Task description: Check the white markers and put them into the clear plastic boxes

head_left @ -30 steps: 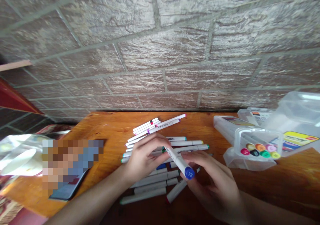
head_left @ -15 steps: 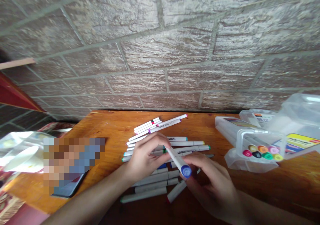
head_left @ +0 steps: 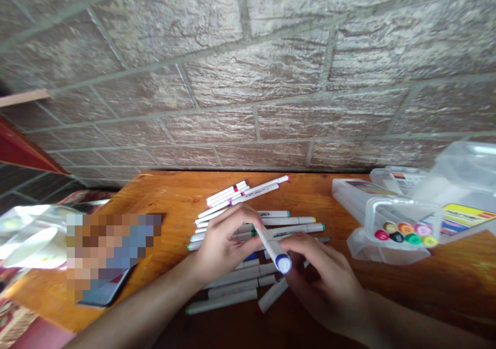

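Both left hand (head_left: pixel 220 248) and right hand (head_left: pixel 329 279) pinch one marker (head_left: pixel 272 245); one case (head_left: pixel 349 196) shows perhaps seven caps (head_left: pixel 413 239).

A phone (head_left: pixel 107 291) lies on the table (head_left: pixel 165 196) before a brick wall (head_left: pixel 263 75)

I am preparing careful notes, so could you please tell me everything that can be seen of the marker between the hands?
The marker has a white, smooth, plastic-looking barrel and a blue-rimmed near end, whose face is pale with glare; I cannot read any number there. It slants with this end toward the viewer and to the right. The left hand pinches the far end, partly hiding it; the right hand's fingers seem to touch its side. It is held above other markers.
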A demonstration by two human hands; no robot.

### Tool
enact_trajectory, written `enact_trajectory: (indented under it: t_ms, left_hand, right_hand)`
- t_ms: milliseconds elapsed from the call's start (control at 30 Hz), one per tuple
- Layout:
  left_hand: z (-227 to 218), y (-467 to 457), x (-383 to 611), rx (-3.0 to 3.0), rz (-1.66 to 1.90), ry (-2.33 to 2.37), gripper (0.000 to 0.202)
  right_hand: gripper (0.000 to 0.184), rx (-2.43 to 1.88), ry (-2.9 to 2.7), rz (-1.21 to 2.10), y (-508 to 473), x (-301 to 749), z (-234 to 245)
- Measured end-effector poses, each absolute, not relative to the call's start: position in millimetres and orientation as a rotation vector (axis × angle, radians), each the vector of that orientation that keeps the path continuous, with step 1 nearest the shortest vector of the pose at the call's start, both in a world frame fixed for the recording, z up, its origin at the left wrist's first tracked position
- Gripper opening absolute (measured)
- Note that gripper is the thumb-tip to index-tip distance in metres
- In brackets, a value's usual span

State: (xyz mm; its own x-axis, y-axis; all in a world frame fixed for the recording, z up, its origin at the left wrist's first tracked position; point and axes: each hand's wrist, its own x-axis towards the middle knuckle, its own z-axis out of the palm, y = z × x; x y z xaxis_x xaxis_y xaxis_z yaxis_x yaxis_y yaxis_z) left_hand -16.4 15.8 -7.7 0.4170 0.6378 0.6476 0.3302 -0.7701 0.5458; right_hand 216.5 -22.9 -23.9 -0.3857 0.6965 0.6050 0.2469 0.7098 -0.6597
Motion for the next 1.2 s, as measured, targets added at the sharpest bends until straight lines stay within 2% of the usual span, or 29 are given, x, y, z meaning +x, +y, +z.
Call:
enact_trajectory:
  t_ms: [567,933,1067,1200]
  left_hand:
    - [-6.6,13.1,-16.8,2.294,1.229,0.911,0.028]
    - [-5.3,14.0,-16.3,2.327,1.185,0.912,0.022]
    - [-2.5,15.2,-12.6,2.359,1.18,0.93,0.018]
    - [-0.2,15.6,-10.5,2.383,1.174,0.958,0.015]
  right_hand:
    - [0.028,-0.75,-1.983,0.702,-20.9,217.0,-26.9]
    - [0.021,-0.736,-1.985,0.676,-19.9,216.2,-23.6]
    - [0.026,-0.743,-1.984,0.685,-19.4,217.1,-24.9]
    - [0.042,-0.864,-1.927,0.741,-21.3,217.0,-31.4]
